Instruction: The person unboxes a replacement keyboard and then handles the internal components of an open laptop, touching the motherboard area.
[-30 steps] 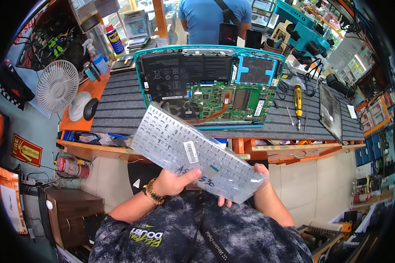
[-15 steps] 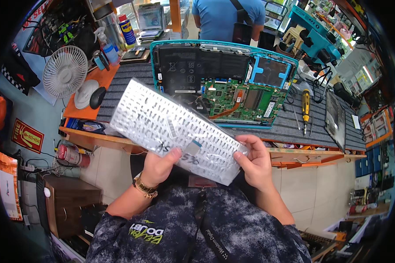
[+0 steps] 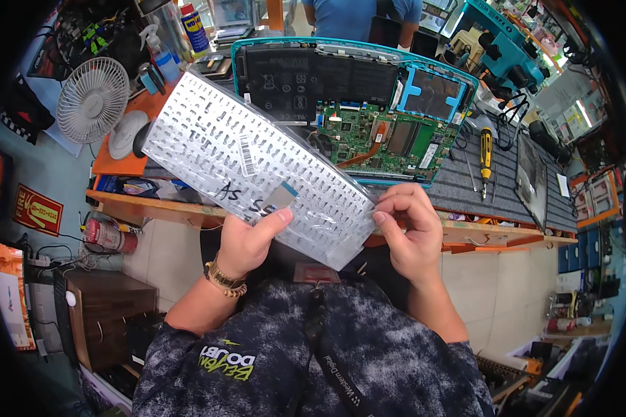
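A silver laptop keyboard panel [image 3: 257, 149] in a clear plastic bag is tilted in front of me, its back upward, with a label, marker lettering and a short ribbon cable. My left hand [image 3: 247, 240] grips its lower edge, thumb on top. My right hand [image 3: 410, 229] pinches the bag's right end between thumb and curled fingers. Behind the bag, an opened teal laptop chassis [image 3: 417, 156] lies on the mat, showing battery, green board and copper heat pipe; its lower left is hidden by the bag.
A ribbed grey mat [image 3: 459, 198] covers the bench. On it are a yellow screwdriver [image 3: 486, 156], thin tools and a dark laptop part [image 3: 528, 181]. A white fan [image 3: 90, 97], spray bottle [image 3: 163, 59] and spray can [image 3: 196, 31] stand at left. A person in blue [image 3: 337, 17] is beyond the bench.
The bagged keyboard has risen and moved left across the chassis. My right hand has come up from beneath the bag's end and now pinches its edge.
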The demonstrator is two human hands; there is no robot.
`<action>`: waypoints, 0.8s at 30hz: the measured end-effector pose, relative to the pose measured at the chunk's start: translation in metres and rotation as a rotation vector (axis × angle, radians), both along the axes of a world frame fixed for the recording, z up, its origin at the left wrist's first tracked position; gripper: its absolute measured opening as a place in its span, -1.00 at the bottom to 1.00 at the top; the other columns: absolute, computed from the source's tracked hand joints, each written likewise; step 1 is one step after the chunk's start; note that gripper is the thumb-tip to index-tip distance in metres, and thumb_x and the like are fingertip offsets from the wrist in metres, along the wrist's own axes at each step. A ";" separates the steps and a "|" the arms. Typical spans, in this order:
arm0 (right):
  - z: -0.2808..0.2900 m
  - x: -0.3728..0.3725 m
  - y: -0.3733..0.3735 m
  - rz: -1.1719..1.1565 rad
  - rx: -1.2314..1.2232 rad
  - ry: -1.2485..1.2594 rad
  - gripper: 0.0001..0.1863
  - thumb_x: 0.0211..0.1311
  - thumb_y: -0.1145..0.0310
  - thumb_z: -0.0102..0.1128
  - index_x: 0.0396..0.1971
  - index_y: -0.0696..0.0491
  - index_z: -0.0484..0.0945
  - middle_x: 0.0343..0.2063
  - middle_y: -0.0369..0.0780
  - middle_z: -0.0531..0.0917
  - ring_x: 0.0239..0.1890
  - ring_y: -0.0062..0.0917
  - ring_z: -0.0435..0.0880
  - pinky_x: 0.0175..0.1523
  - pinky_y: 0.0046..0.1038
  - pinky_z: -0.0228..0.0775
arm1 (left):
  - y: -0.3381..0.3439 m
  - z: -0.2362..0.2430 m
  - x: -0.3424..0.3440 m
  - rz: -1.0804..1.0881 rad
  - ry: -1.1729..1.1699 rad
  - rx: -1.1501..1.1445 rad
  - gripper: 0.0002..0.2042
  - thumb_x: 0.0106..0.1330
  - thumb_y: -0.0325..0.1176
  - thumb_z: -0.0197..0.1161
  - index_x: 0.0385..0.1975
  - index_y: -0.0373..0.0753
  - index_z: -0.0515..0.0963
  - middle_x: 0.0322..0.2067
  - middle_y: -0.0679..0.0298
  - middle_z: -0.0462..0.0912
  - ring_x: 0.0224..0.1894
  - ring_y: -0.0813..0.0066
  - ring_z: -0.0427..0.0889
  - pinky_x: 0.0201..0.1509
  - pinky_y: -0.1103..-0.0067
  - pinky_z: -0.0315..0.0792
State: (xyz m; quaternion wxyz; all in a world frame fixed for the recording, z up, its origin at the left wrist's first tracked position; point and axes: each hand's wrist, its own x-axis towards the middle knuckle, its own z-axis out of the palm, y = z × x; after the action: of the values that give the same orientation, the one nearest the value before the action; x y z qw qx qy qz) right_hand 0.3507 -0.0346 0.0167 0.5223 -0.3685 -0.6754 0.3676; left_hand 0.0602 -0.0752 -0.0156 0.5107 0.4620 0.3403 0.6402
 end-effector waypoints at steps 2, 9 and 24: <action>0.002 0.001 0.000 -0.030 0.144 -0.097 -0.92 0.41 0.66 0.45 -0.19 0.20 0.73 -0.03 -0.17 0.77 -0.31 -0.68 0.60 -0.20 -0.60 0.47 | 0.002 -0.001 0.000 0.030 -0.004 0.014 -0.55 0.56 -0.53 0.37 0.41 -0.42 0.61 0.31 0.18 0.75 0.34 0.38 0.68 0.50 0.36 0.49; 0.003 0.009 0.001 0.139 0.108 -0.100 -0.86 0.43 0.65 0.41 -0.10 0.19 0.67 -0.11 -0.19 0.80 -0.40 -0.70 0.52 -0.29 -0.54 0.41 | 0.011 0.002 -0.006 0.089 0.009 0.039 -0.56 0.54 -0.56 0.37 0.40 -0.42 0.59 0.28 0.16 0.76 0.30 0.37 0.71 0.46 0.36 0.53; 0.035 -0.020 -0.005 0.025 0.114 -0.383 -0.88 0.34 0.57 0.52 -0.23 0.09 0.73 -0.20 -0.22 0.78 -0.36 -0.44 0.81 -0.29 -0.34 0.64 | 0.010 0.030 0.018 0.013 0.129 0.163 -0.61 0.53 -0.54 0.46 0.31 -0.40 0.64 0.19 0.17 0.80 0.22 0.41 0.76 0.36 0.37 0.62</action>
State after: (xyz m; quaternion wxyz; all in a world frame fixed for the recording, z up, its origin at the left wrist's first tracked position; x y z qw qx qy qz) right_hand 0.3303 -0.0397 0.0516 0.3997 -0.3931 -0.7867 0.2585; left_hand 0.0778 -0.0653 0.0148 0.4442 0.5402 0.3225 0.6379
